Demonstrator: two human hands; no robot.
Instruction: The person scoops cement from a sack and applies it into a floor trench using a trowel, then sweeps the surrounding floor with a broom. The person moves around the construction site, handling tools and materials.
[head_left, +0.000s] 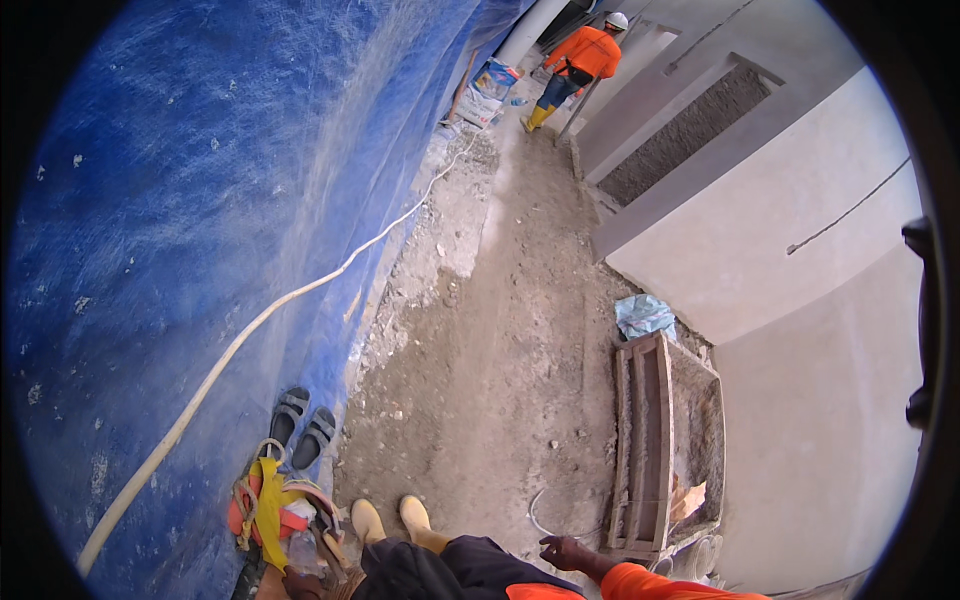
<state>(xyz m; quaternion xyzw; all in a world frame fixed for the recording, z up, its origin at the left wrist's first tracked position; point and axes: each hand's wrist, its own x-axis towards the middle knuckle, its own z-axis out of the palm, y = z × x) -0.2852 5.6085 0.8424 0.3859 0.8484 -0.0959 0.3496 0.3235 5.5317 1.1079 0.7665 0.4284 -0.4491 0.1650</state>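
My right hand [566, 553] hangs beside my right thigh, fingers loosely apart and holding nothing that I can see. At the lower edge, my left hand [302, 584] is partly in view, right by a bundle of gear, its fingers hidden. The bundle has a yellow strap [270, 505], orange-red pieces, rope and a clear plastic bottle [303, 553]. Whether the left hand grips any of it cannot be made out. A pair of dark sandals [301, 430] lies just beyond the bundle. My light-coloured boots [390, 519] stand on the dirt floor.
A blue tarp [180, 220] lines the left side, with a pale hose [290, 297] along it. Rough wooden formwork [645, 450] and a light blue sack [644, 316] are by the right wall. Far ahead, a person in orange [584, 55] walks near stacked bags [487, 92].
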